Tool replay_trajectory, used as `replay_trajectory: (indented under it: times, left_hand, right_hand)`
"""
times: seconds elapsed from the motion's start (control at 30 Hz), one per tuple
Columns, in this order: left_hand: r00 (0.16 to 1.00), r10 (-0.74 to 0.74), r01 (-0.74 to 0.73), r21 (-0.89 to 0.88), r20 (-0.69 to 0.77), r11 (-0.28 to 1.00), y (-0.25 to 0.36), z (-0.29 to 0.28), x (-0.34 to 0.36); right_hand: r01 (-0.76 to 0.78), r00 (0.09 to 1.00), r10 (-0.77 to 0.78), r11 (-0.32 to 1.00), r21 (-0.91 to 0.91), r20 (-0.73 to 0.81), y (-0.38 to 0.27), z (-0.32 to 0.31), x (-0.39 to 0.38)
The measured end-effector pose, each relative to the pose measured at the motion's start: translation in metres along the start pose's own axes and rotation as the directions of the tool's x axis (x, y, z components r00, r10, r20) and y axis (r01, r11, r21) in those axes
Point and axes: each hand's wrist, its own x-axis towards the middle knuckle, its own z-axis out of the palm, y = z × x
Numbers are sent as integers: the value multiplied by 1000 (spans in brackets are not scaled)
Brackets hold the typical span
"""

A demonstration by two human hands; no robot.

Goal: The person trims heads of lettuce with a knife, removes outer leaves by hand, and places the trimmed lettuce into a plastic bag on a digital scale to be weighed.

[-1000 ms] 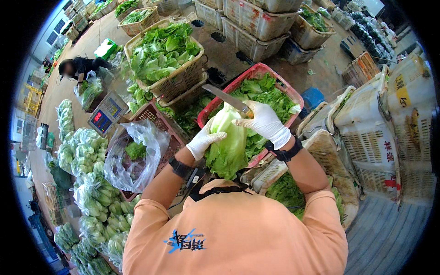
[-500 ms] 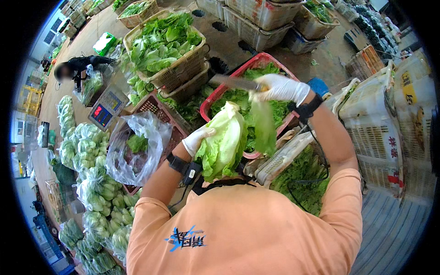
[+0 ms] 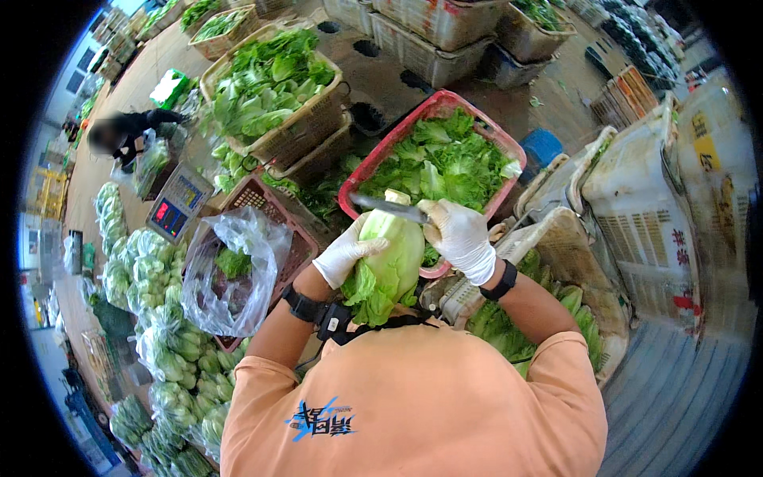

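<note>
A head of leafy lettuce (image 3: 395, 258) stands stem-end up in front of my chest. My gloved left hand (image 3: 350, 253) is closed around its left side. My gloved right hand (image 3: 461, 238) grips a knife (image 3: 388, 208) by the handle, which the fingers hide. Its blade lies across the lettuce just below the pale stem end and reaches toward my left hand. Just beyond both hands sits a red basket (image 3: 520, 155) of loose green leaves (image 3: 445, 163).
Left of me, a clear plastic bag (image 3: 274, 262) lines a reddish crate (image 3: 296, 219) beside a digital scale (image 3: 180, 203). Bagged vegetables (image 3: 163, 342) cover the far left floor. A pale crate (image 3: 616, 334) of lettuce stands right; another person (image 3: 131, 135) crouches at left.
My right hand has come down and left, bringing the knife to the lettuce's stem end. The loose leaf that hung from that hand is gone from it.
</note>
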Motion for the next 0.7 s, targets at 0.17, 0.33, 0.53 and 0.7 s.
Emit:
replay_trajectory:
  times: [0.17,0.33,0.53,0.7]
  left_hand:
    - [999,21,-24,61,37,998,-2,10,13]
    - [998,-10,5,90,55,996,-1,22,19]
    - [998,-45,39,109,52,993,-1,20,15]
    - [1000,-10,5,166,26,986,-5,17,14]
  right_hand:
    - [26,999,-26,1000,5,19,11,-12,-6]
    - [1,994,-1,1000,3,106,15,-21,-15]
    - [-24,996,20,999,49,90,11,-23,-22]
    - [-80,994,69,989,125,88,14,-17,-23]
